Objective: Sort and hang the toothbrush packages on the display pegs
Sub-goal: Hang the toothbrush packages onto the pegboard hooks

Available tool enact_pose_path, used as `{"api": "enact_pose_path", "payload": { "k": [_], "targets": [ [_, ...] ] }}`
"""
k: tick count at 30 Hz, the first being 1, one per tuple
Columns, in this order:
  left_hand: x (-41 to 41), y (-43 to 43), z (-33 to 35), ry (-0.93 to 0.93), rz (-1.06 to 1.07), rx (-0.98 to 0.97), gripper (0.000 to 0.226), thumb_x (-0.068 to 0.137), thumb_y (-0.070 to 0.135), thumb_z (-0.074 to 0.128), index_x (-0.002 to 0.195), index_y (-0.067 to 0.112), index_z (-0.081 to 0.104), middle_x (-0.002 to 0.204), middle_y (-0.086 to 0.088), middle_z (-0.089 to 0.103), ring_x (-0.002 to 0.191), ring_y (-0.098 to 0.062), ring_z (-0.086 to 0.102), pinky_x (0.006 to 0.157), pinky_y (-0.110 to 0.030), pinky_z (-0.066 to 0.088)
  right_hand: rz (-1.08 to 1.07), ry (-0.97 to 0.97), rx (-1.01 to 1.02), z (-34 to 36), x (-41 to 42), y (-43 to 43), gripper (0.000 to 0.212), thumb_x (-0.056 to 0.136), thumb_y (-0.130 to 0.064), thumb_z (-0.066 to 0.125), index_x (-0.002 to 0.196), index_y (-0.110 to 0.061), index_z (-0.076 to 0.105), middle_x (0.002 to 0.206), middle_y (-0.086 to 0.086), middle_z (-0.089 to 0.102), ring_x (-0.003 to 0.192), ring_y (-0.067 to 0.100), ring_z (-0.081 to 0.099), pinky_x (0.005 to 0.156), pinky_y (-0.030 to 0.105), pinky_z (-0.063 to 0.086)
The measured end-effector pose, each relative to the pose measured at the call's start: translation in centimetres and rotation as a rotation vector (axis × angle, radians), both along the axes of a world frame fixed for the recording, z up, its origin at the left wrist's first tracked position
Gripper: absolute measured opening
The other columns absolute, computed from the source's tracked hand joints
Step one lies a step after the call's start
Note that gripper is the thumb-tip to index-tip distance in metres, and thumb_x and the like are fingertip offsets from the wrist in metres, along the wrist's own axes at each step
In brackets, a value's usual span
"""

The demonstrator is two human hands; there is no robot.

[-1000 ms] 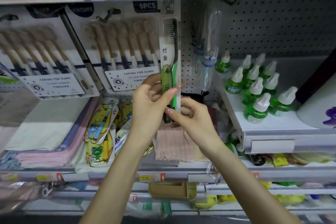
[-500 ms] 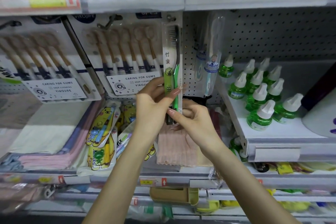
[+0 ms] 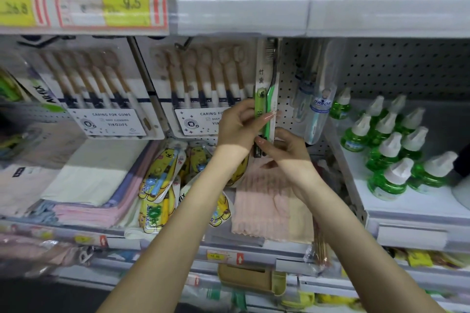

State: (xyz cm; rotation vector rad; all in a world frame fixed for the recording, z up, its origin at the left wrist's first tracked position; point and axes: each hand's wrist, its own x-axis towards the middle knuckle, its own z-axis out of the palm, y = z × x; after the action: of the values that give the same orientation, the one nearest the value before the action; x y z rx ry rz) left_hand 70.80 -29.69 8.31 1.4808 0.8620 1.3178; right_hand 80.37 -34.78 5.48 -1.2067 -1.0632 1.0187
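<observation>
Single toothbrush package [image 3: 266,76], upright against the pegboard [image 3: 381,71], just right of the six-brush card [image 3: 203,89]: a narrow pale card with a green panel, dark bristles at the top and a green handle under a clear blister. I judge it light, stiff lengthwise yet bendable, with slick film, so I would hold it low by the card edges. The left hand [image 3: 236,129] pinches its middle and the right hand [image 3: 287,152] pinches its lower end. Its top is hidden under the shelf lip, so I cannot tell whether a peg has caught it.
</observation>
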Motion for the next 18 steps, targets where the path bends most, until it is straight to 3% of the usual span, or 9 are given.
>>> {"api": "enact_pose_path", "payload": {
  "k": [4, 7, 10, 14, 18],
  "targets": [
    [0.0, 0.0, 0.1, -0.011, 0.014, -0.023, 0.023, 0.080, -0.008, 0.067, 0.084, 0.015, 0.065, 0.067, 0.016, 0.070, 0.069, 0.001, 0.067, 0.071, -0.017, 0.054, -0.008, 0.004, -0.007, -0.3, 0.3, 0.5, 0.007, 0.090, -0.009, 0.064, 0.096, -0.006, 0.067, 0.077, 0.000, 0.069, 0.064, 0.004, 0.065, 0.058, 0.025, 0.054],
    [-0.3, -0.7, -0.2, -0.049, 0.054, -0.056, 0.019, 0.078, -0.007, 0.070, 0.090, 0.008, 0.065, 0.077, 0.007, 0.070, 0.070, -0.001, 0.067, 0.073, -0.018, 0.055, 0.005, 0.018, -0.065, -1.5, 0.5, 0.2, 0.018, 0.089, -0.016, 0.067, 0.100, 0.000, 0.066, 0.089, 0.011, 0.073, 0.079, 0.016, 0.069, 0.071, 0.029, 0.056],
    [-2.1, -2.1, -1.7, -0.098, 0.121, -0.106, 0.020, 0.078, -0.006, 0.071, 0.095, 0.005, 0.067, 0.086, 0.002, 0.071, 0.077, 0.000, 0.068, 0.076, -0.016, 0.053, 0.037, 0.061, -0.122, -3.5, 0.5, -0.7, 0.017, 0.087, -0.017, 0.070, 0.099, -0.006, 0.066, 0.095, 0.010, 0.073, 0.087, 0.022, 0.070, 0.072, 0.027, 0.057],
    [-5.9, -4.4, -5.8, -0.159, 0.198, -0.287, 0.017, 0.084, 0.002, 0.068, 0.095, 0.014, 0.068, 0.090, 0.000, 0.073, 0.084, -0.010, 0.070, 0.072, -0.020, 0.056, 0.129, 0.044, -0.246, -6.3, 0.3, -1.8, 0.026, 0.088, -0.024, 0.068, 0.107, -0.006, 0.065, 0.093, 0.008, 0.074, 0.083, 0.017, 0.070, 0.076, 0.031, 0.057],
    [-10.3, -6.8, -10.6, -0.167, 0.340, -0.411, 0.017, 0.086, 0.003, 0.066, 0.102, 0.006, 0.068, 0.096, -0.011, 0.074, 0.092, -0.024, 0.070, 0.079, -0.026, 0.058, 0.208, 0.075, -0.368, -9.4, -0.5, -2.9, 0.015, 0.090, -0.020, 0.065, 0.100, -0.010, 0.065, 0.099, 0.015, 0.074, 0.087, 0.023, 0.070, 0.080, 0.035, 0.058]
  ]
}}
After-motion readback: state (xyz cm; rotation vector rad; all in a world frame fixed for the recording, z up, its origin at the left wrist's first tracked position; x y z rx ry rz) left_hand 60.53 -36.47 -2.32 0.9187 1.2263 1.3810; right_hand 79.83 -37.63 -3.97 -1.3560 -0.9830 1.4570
